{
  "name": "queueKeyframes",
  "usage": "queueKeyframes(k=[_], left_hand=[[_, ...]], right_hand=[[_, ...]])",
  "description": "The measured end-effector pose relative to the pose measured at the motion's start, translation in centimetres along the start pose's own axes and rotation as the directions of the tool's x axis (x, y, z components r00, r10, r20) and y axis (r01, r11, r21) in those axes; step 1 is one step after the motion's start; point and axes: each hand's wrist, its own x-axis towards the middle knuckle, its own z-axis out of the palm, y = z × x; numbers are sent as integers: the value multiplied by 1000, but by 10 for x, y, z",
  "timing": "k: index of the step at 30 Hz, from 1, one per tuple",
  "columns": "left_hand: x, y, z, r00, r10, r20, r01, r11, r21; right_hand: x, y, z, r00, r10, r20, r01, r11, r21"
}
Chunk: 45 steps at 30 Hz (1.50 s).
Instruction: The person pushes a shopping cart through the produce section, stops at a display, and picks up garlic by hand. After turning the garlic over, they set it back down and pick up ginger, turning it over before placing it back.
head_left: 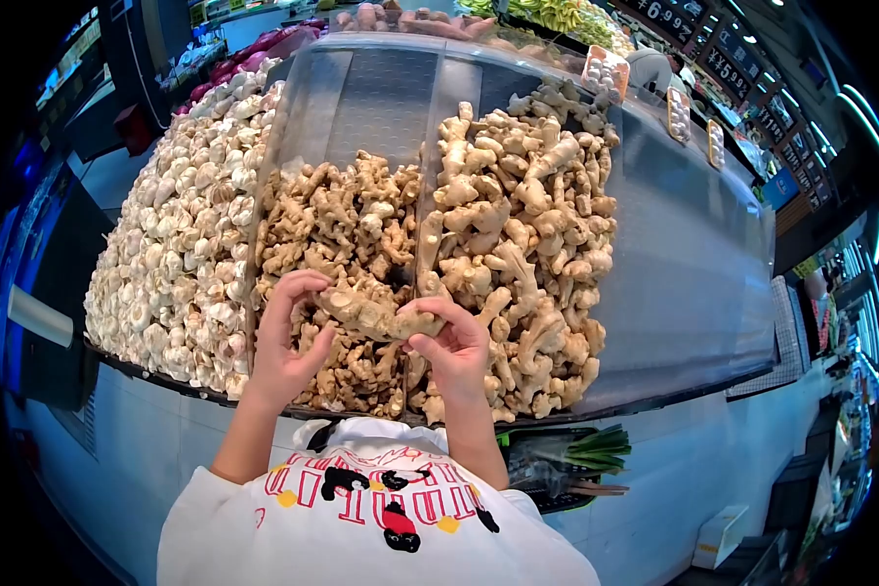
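A long, knobbly ginger root point(366, 314) is held crosswise over the ginger bins. Its right end is pinched between the thumb and fingers of my right hand point(451, 350). My left hand point(288, 337) is at the other end, thumb and fingers apart, with the fingertips right beside the root. Beneath both hands lies a heap of smaller ginger pieces point(337, 220). Larger ginger roots point(527, 244) fill the bin to the right, past a low divider.
Garlic bulbs point(181, 234) are piled on the left. A bare grey display panel point(693, 283) slopes at the right. Wrapped trays point(606, 73) stand along the back edge. Below the stand, a basket holds green leafy stalks point(596, 449). Price signs point(737, 68) hang at upper right.
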Motion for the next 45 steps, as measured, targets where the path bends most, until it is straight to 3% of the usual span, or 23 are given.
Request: queueKeyframes(k=[2,3,5,9,12,15,17,19,21,23,26,28,31,33,35,37,39,41,43,45], left_hand=[[5,21,8,969,246,30,-233,860,454],[6,20,8,969,247,22,-230,860,457],[8,16,9,865,473,166,-448,579,681],[7,8,14,867,478,142,-447,618,647],[5,3,16,847,507,159,-469,575,670],[1,1,22,828,528,187,-489,519,702],[-1,-8,26,833,532,153,-473,542,695],[0,-16,32,837,531,130,-457,549,700],[-1,-26,34,861,509,-8,-404,693,597],[1,-22,33,852,523,30,-433,672,601],[-2,-27,34,869,489,-70,-382,755,533],[-1,-35,34,857,508,-87,-397,759,516],[-2,-41,32,841,534,-84,-427,752,502],[-5,-46,40,889,383,-251,-337,918,208],[-2,-36,46,869,408,-280,-381,913,150],[-9,-47,38,946,104,-307,-151,980,-132],[-7,-57,35,942,122,-312,-175,973,-148],[-3,-53,35,886,-193,-421,-52,861,-506],[3,-45,30,890,-202,-410,-42,857,-513],[4,-45,25,875,-250,-414,-24,833,-553]], right_hand=[[2,2,3,995,-94,34,95,994,-54],[0,0,5,995,-91,42,93,994,-53],[-4,-7,11,998,16,-57,-20,997,-72],[-5,-11,16,993,8,-116,-20,994,-108],[-4,-13,17,989,19,-150,-45,984,-170],[-2,-16,25,968,105,-227,-120,991,-53],[-1,-15,33,972,62,-227,-106,977,-185],[-2,-11,44,972,45,-232,-92,977,-193],[-2,-2,50,975,-36,-218,-21,968,-251],[-3,-7,60,971,4,-238,-65,967,-248],[-1,-7,67,976,4,-217,-63,962,-265],[2,-6,70,987,-126,-102,69,897,-437],[5,-21,76,994,-110,-24,79,837,-541],[7,-25,79,997,-71,-8,58,869,-492],[12,-27,82,976,-138,168,197,885,-421],[12,-28,82,966,-147,213,234,848,-476],[11,-22,83,942,-223,250,327,772,-544],[12,-22,78,943,-218,250,324,767,-554],[14,-24,66,863,-412,293,484,504,-716],[17,-31,57,860,-424,283,470,441,-765]])
